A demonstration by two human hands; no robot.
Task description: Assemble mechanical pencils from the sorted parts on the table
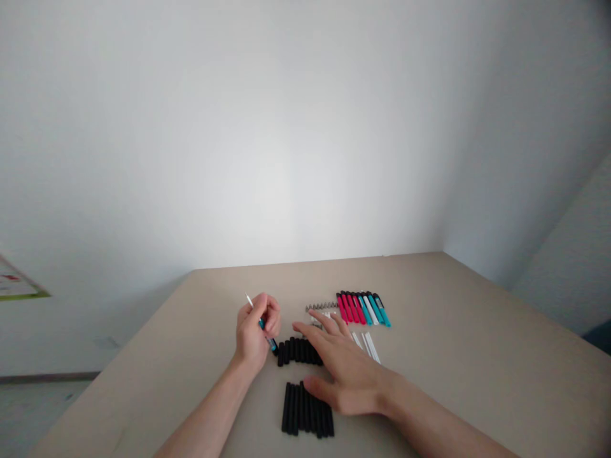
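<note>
A teal pen barrel (272, 345) with a white refill (249, 299) poking out of its upper end is gripped in my left hand (252, 334), whose fingers are closed around it. My right hand (348, 369) is open, palm down, fingers spread. It reaches over a row of short black tubes (290, 351) and partly covers them. Its thumb overlaps a row of longer black tubes (305, 413) nearer to me. Beyond its fingertips are small metal springs (321, 306) and small white parts, partly hidden. Whether the right hand touches anything, I cannot tell.
Pen bodies in pink (351, 310), teal and white with black ends lie in a row at the back right. Thin white refills (371, 348) lie just right of my right hand. The beige table (229, 280) meets white walls (296, 159) behind and at right.
</note>
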